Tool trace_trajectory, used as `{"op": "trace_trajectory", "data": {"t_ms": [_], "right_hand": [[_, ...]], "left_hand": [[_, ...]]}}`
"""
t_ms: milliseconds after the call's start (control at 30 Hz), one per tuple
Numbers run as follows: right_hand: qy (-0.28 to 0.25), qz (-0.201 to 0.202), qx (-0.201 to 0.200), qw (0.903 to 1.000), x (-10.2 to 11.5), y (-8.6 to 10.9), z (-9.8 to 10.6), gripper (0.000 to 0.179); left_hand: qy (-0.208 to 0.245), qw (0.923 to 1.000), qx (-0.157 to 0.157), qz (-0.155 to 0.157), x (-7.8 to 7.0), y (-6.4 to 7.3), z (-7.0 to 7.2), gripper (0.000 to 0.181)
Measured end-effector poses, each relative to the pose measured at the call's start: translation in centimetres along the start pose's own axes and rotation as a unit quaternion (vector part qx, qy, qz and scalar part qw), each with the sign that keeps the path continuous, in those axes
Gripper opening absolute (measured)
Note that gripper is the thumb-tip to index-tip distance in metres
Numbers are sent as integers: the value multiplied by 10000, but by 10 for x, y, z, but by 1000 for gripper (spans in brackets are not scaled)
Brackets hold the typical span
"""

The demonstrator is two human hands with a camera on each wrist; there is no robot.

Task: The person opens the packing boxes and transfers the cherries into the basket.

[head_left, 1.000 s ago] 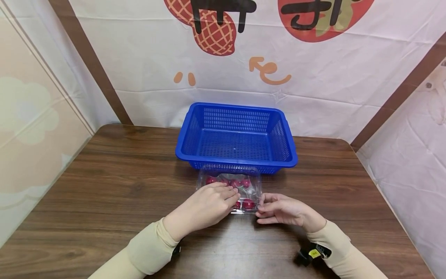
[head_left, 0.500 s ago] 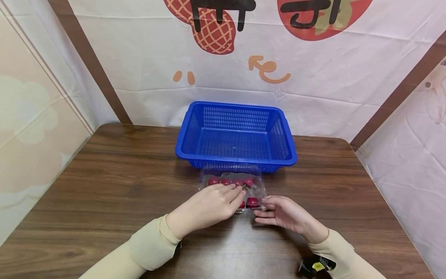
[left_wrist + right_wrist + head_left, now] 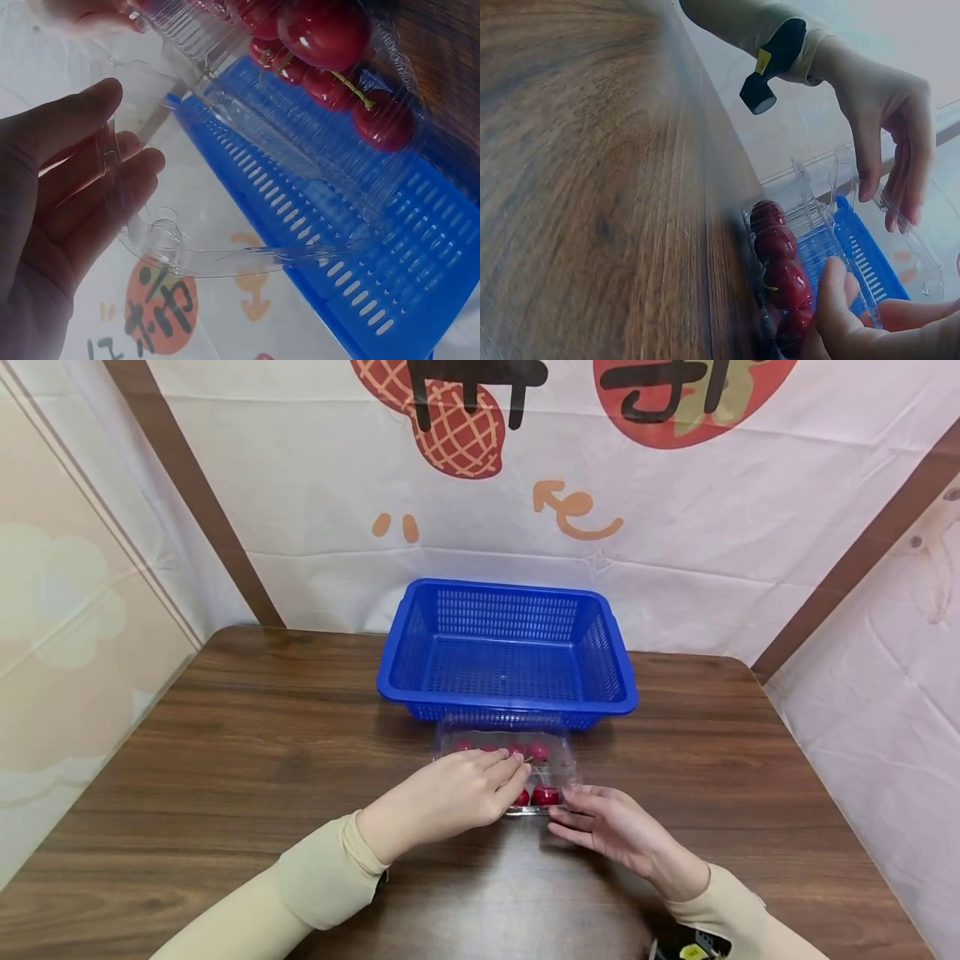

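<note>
The cherry clamshell [image 3: 551, 770] had slid rightward along the blue basket [image 3: 504, 670], right hand [image 3: 624, 832] gripping its end; only wrist views showed the left hand [image 3: 61, 236] pinching its lid [image 3: 229, 263].

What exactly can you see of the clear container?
The container is clear, shiny, ribbed plastic, its lid raised partly open. Red cherries lie inside, green stems showing. It is upright, just in front of the blue basket; whether it touches the table is unclear. The left hand pinches the lid's rim; the right hand grips the container's right side.
</note>
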State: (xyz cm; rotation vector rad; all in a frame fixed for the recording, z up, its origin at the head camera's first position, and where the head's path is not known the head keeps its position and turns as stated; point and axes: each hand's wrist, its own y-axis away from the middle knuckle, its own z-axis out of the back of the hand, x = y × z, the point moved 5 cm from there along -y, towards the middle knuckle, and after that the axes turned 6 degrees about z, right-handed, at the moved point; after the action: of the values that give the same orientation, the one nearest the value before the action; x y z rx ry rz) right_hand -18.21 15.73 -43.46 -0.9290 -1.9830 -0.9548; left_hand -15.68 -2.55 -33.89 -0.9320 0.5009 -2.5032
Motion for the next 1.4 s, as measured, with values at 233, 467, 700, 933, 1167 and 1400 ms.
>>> {"op": "trace_trajectory", "data": {"t_ms": [233,467,700,933,1167,1400], "right_hand": [[301,110,-61,9995,2,-2,3,10],[388,266,11,9989,8,0,8,15],[452,201,-72,9988,11,0,8,13],[516,214,-172,9983,12,2,13,9],[664,235,-187,9973,16,7,22,9],[656,201,-162,9975,18,11,28,15]], "left_hand": [[7,9999,-137,-8,4,-2,2,25],[-33,9996,-224,-179,10,-8,6,24],[9,9993,-60,-364,17,-13,8,24],[-216,9983,-8,-539,20,-17,12,26],[-313,9974,48,-645,25,-22,19,28],[-158,9981,97,-582,33,-25,26,28]]}}
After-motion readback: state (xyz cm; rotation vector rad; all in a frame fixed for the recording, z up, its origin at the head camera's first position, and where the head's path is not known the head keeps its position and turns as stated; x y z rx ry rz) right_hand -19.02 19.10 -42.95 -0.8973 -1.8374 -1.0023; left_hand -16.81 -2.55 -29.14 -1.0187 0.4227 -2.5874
